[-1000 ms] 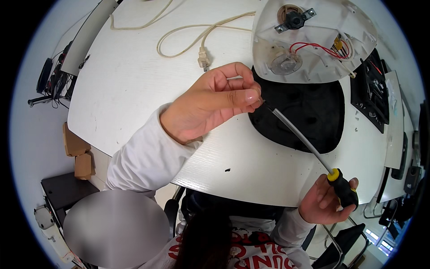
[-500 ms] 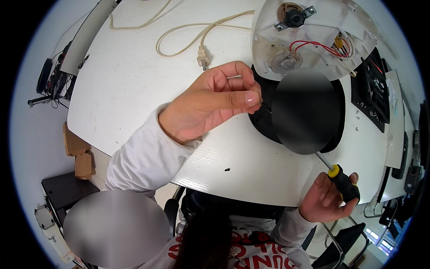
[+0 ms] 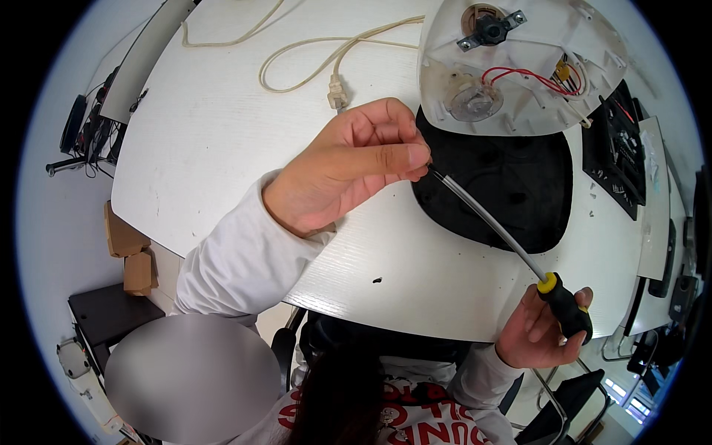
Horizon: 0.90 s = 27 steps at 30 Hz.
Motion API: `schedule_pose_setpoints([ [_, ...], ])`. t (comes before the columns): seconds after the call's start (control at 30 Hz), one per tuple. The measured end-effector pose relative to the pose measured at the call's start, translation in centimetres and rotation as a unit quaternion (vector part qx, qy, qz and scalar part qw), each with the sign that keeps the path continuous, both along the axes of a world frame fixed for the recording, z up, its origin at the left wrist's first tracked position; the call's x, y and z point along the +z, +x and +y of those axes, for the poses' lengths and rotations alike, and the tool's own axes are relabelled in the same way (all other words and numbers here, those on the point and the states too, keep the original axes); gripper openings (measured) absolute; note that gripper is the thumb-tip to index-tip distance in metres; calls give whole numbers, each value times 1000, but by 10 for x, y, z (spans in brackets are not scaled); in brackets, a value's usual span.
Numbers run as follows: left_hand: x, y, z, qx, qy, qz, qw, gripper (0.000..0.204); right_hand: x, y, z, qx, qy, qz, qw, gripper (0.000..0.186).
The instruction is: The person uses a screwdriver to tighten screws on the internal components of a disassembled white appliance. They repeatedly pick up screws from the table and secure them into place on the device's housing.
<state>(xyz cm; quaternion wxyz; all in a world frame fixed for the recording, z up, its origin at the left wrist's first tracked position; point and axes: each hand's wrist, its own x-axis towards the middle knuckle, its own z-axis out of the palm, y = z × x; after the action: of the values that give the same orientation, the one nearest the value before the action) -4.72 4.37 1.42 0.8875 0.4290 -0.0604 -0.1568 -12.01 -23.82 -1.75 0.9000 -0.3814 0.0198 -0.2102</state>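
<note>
My right hand (image 3: 540,332) is closed round the black-and-yellow handle of a screwdriver (image 3: 493,222). Its long metal shaft slants up and left, ending right at the fingertips of my left hand (image 3: 363,159). Thumb and fingers of that hand are pinched together at the dark tip; whatever tiny thing they hold there is too small to make out. Below the shaft lies a black, rounded plastic base (image 3: 512,189). Beyond it rests an opened white appliance housing (image 3: 445,67), its inside up, with red wires (image 3: 526,73) and a metal-bracketed dark part (image 3: 491,30).
A beige power cord with a plug (image 3: 337,93) loops over the white table (image 3: 222,133). At the right stands a black tray (image 3: 615,148) of small parts and tools. A small black bit (image 3: 377,280) lies near the front edge. Cardboard boxes (image 3: 139,273) are on the floor at left.
The screwdriver has shifted slightly left, its tip still at my left fingertips. My left hand has barely moved. The white housing sits a touch further right and lower.
</note>
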Motion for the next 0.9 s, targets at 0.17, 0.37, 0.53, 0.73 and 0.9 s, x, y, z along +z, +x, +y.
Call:
schedule_pose_setpoints([
  [0.17, 5, 1, 1, 17, 66, -27, 997, 18, -12, -2, -18, 145, 39, -52, 987, 61],
  [0.37, 2, 3, 7, -8, 34, 0, 999, 20, 9, 5, 1, 106, -28, 5, 994, 53],
  [0.53, 7, 5, 11, -6, 110, 15, 994, 22, 4, 3, 3, 58, -107, -7, 992, 58],
  [0.73, 4, 6, 14, -22, 115, 8, 993, 23, 7, 5, 10, 20, -166, -32, 985, 64],
  [0.9, 4, 9, 17, 12, 96, 41, 995, 17, 12, 6, 19, -13, -244, -14, 970, 70],
])
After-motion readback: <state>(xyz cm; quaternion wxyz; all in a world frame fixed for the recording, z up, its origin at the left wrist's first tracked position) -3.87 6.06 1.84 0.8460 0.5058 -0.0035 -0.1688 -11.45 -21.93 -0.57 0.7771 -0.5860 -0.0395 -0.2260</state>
